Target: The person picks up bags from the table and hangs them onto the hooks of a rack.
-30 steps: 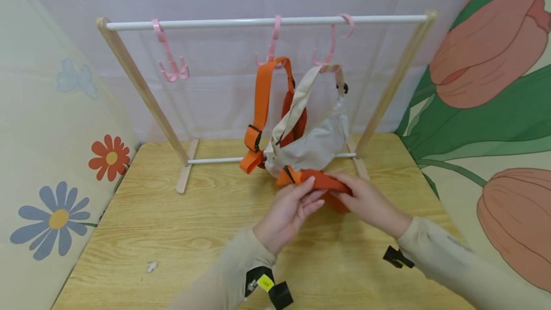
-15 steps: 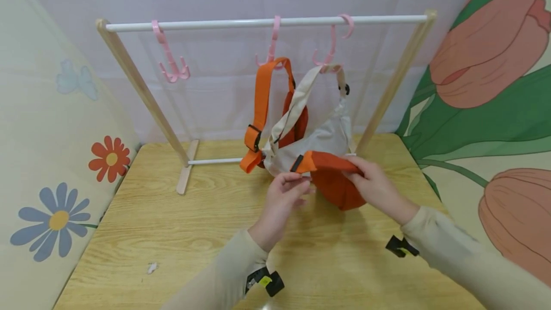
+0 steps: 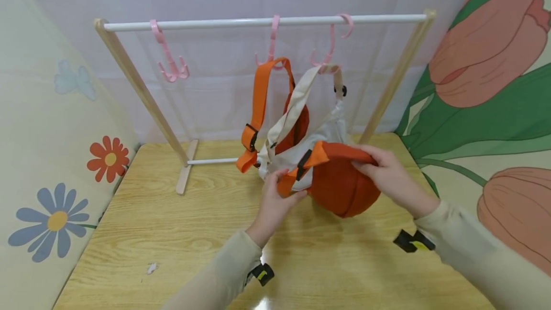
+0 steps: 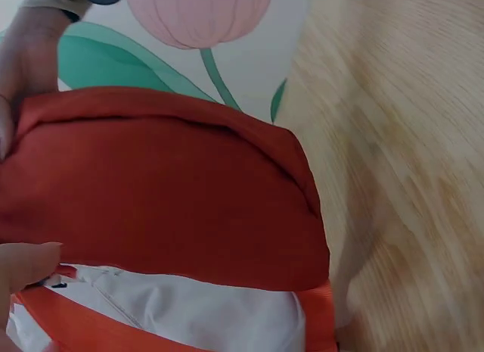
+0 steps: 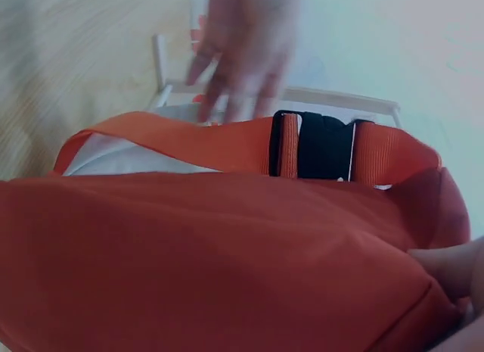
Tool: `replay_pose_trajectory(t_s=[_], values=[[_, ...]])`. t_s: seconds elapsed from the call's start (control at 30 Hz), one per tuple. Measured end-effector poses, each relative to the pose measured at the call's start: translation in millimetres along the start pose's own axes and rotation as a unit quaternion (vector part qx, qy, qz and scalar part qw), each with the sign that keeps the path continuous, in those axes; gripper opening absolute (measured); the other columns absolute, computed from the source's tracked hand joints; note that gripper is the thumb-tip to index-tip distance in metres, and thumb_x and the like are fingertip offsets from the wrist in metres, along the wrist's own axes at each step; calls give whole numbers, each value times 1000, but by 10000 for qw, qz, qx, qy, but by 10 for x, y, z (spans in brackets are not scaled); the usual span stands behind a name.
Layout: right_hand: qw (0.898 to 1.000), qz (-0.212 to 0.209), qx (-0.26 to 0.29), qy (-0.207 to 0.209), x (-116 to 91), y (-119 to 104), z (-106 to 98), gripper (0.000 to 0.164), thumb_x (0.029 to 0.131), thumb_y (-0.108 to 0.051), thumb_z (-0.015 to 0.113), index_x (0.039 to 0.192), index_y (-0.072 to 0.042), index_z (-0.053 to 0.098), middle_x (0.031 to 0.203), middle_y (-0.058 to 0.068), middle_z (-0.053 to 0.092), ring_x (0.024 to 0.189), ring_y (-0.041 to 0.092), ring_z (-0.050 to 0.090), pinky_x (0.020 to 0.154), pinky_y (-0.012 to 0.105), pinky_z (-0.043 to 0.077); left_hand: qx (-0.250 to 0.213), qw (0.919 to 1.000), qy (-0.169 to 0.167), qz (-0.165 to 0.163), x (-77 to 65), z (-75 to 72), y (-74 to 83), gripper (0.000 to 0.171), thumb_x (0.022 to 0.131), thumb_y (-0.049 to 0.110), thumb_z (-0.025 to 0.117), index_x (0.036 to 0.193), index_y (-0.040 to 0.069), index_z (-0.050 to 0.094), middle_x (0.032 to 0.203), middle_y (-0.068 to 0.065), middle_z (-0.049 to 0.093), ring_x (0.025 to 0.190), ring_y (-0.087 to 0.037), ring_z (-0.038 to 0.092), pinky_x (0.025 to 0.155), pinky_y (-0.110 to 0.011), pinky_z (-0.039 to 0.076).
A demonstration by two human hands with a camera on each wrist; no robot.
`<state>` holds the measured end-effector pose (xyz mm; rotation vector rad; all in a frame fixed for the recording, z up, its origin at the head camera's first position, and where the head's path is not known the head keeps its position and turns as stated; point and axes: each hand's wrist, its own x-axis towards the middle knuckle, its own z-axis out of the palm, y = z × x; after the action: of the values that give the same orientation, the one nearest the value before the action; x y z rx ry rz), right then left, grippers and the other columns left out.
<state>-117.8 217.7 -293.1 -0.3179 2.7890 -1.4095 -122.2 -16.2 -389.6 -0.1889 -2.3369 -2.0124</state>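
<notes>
In the head view a rust-red waist bag (image 3: 346, 185) with an orange strap (image 3: 287, 183) and a black buckle (image 3: 303, 164) is held up over the table. My right hand (image 3: 393, 178) grips its upper right end; the right wrist view shows the thumb pressed on the red cloth (image 5: 212, 261). At the strap's left part is my left hand (image 3: 275, 204), thumb and fingers spread around it. The right wrist view shows that left hand (image 5: 249, 49) blurred, fingers extended beyond the strap. Behind hangs a white-beige bag (image 3: 331, 130), partly covered.
A rack's white rail (image 3: 215, 24) carries several pink hooks. From the middle hook (image 3: 273, 42) hangs another red bag by its orange strap (image 3: 259, 92); the beige bag hangs from a right hook (image 3: 330, 47). The left hook (image 3: 170, 59) bears nothing. A white scrap (image 3: 152, 268) lies on the wooden table (image 3: 172, 233).
The red bag has been lifted and turned, so its broad side shows. My right hand moved right and up with it. My left hand let go of its edge and shifted left to the strap.
</notes>
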Motion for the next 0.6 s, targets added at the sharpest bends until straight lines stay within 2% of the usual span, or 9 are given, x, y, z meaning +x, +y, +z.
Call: replay_pose_trajectory(t_s=[0.07,0.13,0.23,0.3,0.37,0.47,0.53,0.6], values=[[9998,89,110,-118,3,9,-12,38,102,-6,54,139,2,56,127,24,64,98,8,60,81,26,51,550,9982,-102,204,12,-22,-75,56,79,2,79,129,-8,55,133,-26,54,126,-45,45,110,-59,34],[9994,109,254,-230,1,21,-19,38,102,-6,54,139,2,56,127,23,64,97,3,59,80,25,51,1014,9938,-75,456,30,-44,-165,50,81,3,78,125,-7,60,130,-25,59,124,-46,49,108,-58,37],[9979,135,503,-391,-1,48,-26,38,102,-6,54,138,3,55,125,20,64,96,1,59,79,24,52,1724,9800,153,984,67,-79,-316,33,81,2,76,112,-5,68,116,-22,69,110,-43,60,99,-54,44],[9962,145,730,-458,5,72,-28,38,102,-6,53,138,5,54,122,15,65,95,1,60,79,24,53,1986,9703,320,1342,86,-114,-394,23,81,2,77,102,-4,72,106,-19,72,101,-38,66,92,-48,49],[9943,197,930,-486,14,98,-32,38,102,-6,53,139,5,53,118,7,65,95,3,61,79,25,53,2100,9643,408,1562,107,-145,-454,17,80,1,77,96,-4,73,100,-18,73,95,-36,68,88,-46,50],[9905,230,1247,-527,21,138,-42,36,102,-6,53,137,-2,57,112,-5,65,95,4,62,79,25,54,1950,9684,297,1527,128,-193,-492,15,80,1,79,93,-4,72,99,-18,72,94,-36,68,87,-45,52],[9883,229,1387,-598,20,158,-50,31,102,-7,53,133,-10,61,109,-10,64,96,5,63,79,25,55,1727,9771,87,1239,141,-213,-509,14,81,0,78,92,-5,71,99,-19,72,95,-37,67,89,-48,53],[9864,175,1480,-693,16,170,-57,28,102,-7,53,127,-14,63,107,-11,65,96,6,63,79,26,55,1658,9814,-111,962,142,-234,-522,12,81,0,78,89,-4,69,96,-18,71,93,-36,67,87,-47,54]])
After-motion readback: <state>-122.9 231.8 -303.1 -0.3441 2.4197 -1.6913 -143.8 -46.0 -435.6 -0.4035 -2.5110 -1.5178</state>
